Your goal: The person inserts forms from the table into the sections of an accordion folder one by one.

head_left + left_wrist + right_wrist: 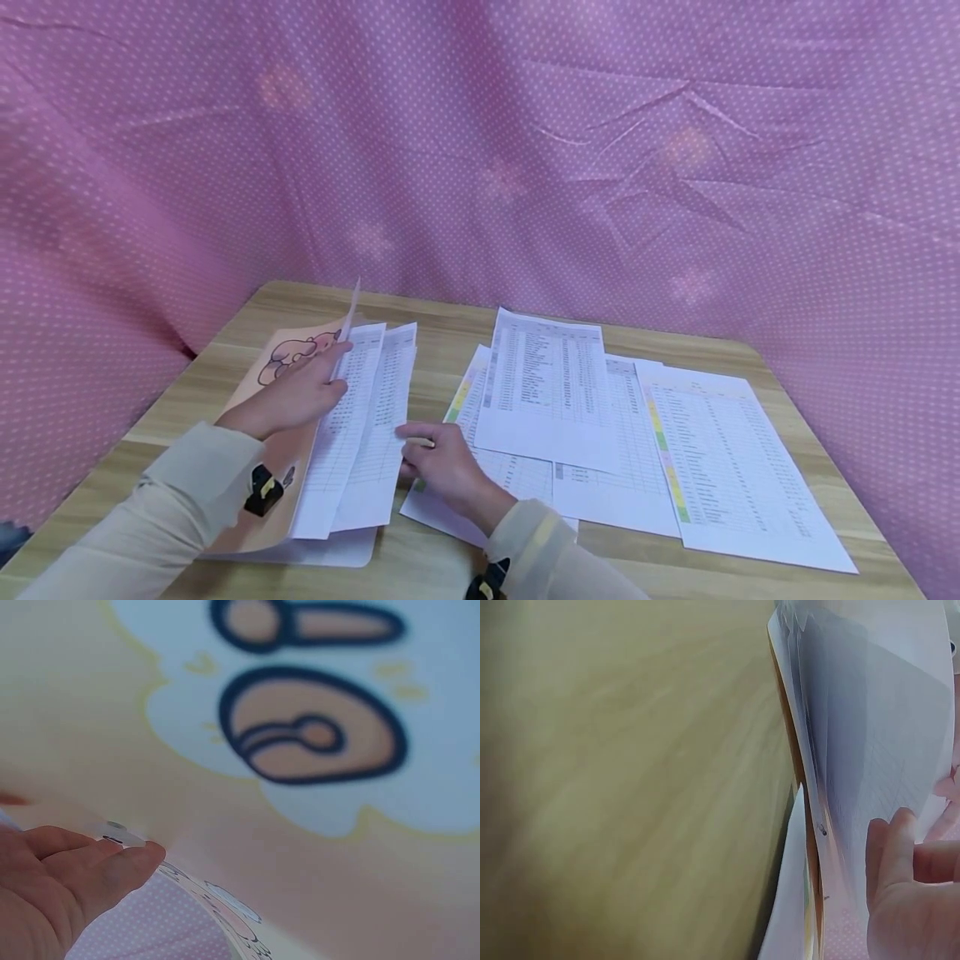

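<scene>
"Pale sleeves (142, 517) come nearest in the head view, along the bottom left and bottom centre. What are the hands on?"

"Left hand (296, 400), left of centre, grasps the edge of a raised cartoon folder (281, 454) cover. Right hand (446, 462), lower centre, pinches the right edge of a printed sheet (378, 467)."

"Where does that sheet sit?"

"At the opened folder, left of centre, overlapping a second sheet (341, 450). I can't tell whether either is inside a pocket."

"How far along is the work?"

"Partway, I'd judge. Two sheets are at the folder, while at least four loose sheets (551, 433) lie on the table (431, 562) at the right, apart from it. Those seem left to deal with."

"Left wrist view?"

"Mostly folder cover, its drawing large across the top. The left hand pinches its edge at lower left, with a dotted curtain (150, 922) beneath."

"And the right wrist view?"

"Tabletop fills the left half. The folder's layered leaves (802, 697) stand right of centre. The right hand's fingertips touch the sheet at lower right; its thumb is hidden."
</scene>
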Motion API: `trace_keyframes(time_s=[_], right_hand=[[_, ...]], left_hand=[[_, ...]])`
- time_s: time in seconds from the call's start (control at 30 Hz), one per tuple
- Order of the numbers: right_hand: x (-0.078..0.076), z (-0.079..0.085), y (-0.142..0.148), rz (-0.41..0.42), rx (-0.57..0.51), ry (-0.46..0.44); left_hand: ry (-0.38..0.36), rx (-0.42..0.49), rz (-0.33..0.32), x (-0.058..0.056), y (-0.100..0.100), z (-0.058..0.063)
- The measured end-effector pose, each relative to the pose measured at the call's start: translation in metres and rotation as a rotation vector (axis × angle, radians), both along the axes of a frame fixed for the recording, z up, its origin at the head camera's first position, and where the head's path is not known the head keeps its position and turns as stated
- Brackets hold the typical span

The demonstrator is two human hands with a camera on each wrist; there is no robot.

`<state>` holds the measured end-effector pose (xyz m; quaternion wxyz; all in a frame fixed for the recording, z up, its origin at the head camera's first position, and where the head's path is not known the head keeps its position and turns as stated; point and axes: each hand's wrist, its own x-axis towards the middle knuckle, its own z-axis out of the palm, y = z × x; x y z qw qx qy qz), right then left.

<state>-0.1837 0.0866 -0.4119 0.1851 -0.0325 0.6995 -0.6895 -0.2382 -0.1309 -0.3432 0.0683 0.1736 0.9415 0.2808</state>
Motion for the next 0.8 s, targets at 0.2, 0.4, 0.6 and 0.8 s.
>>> trace_keyframes(time_s=[0.2,0.4,0.6,0.8], right_hand=[[0.000,0.003,-0.006,0.007,0.012,-0.004],[0.001,0.008,-0.011,0.013,0.014,-0.029],[0.001,0.011,-0.016,0.016,0.027,-0.036],[-0.001,0.014,-0.018,0.027,0.017,-0.062]], left_hand=[[-0.008,0.003,-0.001,0.001,0.000,0.004],[-0.008,0.005,0.003,0.002,0.001,0.007],[-0.050,0.012,0.016,0.002,0.003,0.010],[-0.045,0.010,0.022,0.002,0.005,0.015]])
